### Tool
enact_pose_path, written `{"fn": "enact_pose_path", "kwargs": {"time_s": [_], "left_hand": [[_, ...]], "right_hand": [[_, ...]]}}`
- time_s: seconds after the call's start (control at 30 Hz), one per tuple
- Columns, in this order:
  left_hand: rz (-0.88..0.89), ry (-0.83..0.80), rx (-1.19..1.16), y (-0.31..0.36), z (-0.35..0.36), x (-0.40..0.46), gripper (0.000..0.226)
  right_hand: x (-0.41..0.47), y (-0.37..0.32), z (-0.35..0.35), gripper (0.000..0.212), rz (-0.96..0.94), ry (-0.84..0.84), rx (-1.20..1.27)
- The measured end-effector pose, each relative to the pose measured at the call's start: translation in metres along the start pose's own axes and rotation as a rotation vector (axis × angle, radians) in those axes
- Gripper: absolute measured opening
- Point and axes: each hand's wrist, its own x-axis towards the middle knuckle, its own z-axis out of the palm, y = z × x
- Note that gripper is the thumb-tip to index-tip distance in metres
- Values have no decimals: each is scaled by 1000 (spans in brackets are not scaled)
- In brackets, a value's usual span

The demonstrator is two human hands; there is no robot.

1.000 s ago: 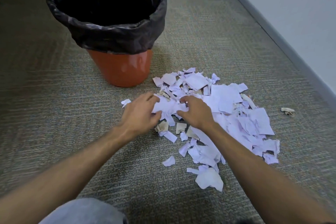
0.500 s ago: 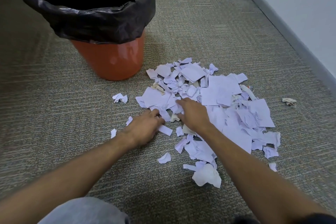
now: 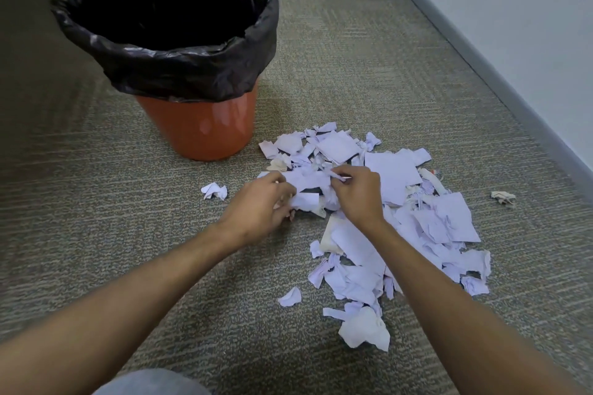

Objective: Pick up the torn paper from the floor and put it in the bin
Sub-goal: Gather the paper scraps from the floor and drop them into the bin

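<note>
A heap of torn white paper lies spread on the carpet, right of an orange bin lined with a black bag. My left hand is at the heap's left edge, its fingers curled round a few scraps. My right hand is beside it on the heap, pinching scraps between thumb and fingers. Both hands are slightly raised with a bunch of paper between them. The bin stands behind and to the left of my hands.
Loose scraps lie apart from the heap: a crumpled one to the left, another at the far right, a small one in front. A grey skirting board and wall run along the right. A grey-clad knee shows at the bottom.
Both hands drew together and closed on a bunch of scraps, lifting it a little from the heap. The view tilted up, so more of the bin shows.
</note>
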Motion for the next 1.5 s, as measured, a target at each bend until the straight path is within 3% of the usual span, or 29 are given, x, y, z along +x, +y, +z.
{"fn": "enact_pose_path", "kwargs": {"time_s": [0.33, 0.47, 0.6, 0.73, 0.87, 0.97, 1.1, 1.2, 1.37, 1.5], "left_hand": [[101, 447, -51, 24, -121, 37, 20], [17, 668, -62, 16, -175, 46, 19], [-131, 745, -47, -4, -218, 52, 24], [-256, 708, -7, -22, -239, 58, 33], [-385, 567, 98, -32, -240, 61, 53], [-448, 528, 153, -28, -232, 56, 63], [-237, 675, 292, -24, -210, 36, 49], [-64, 675, 331, -24, -182, 16, 38], [-62, 435, 282, -36, -119, -13, 28], [-227, 66, 312, -55, -68, -26, 58]], "right_hand": [[51, -105, -61, 4, -75, 183, 412], [70, -165, -68, 9, -195, 187, 478], [97, -218, -50, 5, -262, 199, 482], [119, -250, -20, 10, -293, 148, 403], [124, -255, 2, 22, -293, 4, 304], [119, -250, 2, 41, -316, -26, 190], [99, -226, -6, 32, -328, 98, 237], [78, -191, -3, 27, -287, 117, 213], [43, -112, 28, 28, -183, -121, -33], [22, -71, 55, 53, -139, -347, -322]]}}
